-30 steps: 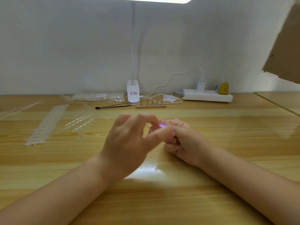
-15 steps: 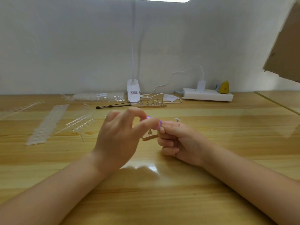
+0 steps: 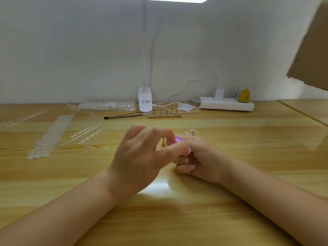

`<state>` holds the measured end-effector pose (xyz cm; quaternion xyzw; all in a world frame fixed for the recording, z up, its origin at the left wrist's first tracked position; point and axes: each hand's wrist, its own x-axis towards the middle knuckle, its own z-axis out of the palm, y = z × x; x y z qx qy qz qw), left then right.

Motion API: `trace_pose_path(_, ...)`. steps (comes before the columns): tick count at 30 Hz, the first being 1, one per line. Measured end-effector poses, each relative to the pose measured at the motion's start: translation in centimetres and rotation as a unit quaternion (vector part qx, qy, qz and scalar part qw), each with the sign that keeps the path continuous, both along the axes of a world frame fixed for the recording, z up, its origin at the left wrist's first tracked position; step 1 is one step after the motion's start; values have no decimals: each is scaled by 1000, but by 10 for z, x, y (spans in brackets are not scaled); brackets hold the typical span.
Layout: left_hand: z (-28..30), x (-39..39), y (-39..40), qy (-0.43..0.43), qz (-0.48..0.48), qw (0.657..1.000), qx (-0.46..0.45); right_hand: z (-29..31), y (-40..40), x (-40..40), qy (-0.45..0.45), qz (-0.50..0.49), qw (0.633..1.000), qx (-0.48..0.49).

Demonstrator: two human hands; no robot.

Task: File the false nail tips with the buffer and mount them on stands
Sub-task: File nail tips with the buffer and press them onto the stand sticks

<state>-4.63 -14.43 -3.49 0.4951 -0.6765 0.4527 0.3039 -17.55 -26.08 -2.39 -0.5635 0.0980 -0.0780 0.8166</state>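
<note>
Pale wall and wooden bench [image 3: 230,201] frame the work. At centre, the left hand [image 3: 140,157] pinches a small purple buffer [image 3: 178,139] between thumb and forefinger. At its 3 o'clock the right hand [image 3: 200,160] curls round thin stands [image 3: 192,133] topped with nail tips. These look light, slick and easily flicked loose; grip the stems low.

1. Both bare forearms reach in over the wooden top from the near edge; they angle toward each other and the hands meet at the middle.
2. The left hand [image 3: 140,157] shows its back; thumb and forefinger curve forward into a pinch.
3. The right hand [image 3: 202,160] lies knuckles up; fingers curled under, touching the left fingertips.
</note>
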Motion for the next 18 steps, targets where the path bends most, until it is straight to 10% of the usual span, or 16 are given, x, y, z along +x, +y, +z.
trace_pose_path(18, 0, -4, -1, -22, -18, 1000, -10, -2, 0, 1, 0, 35, 999, 2)
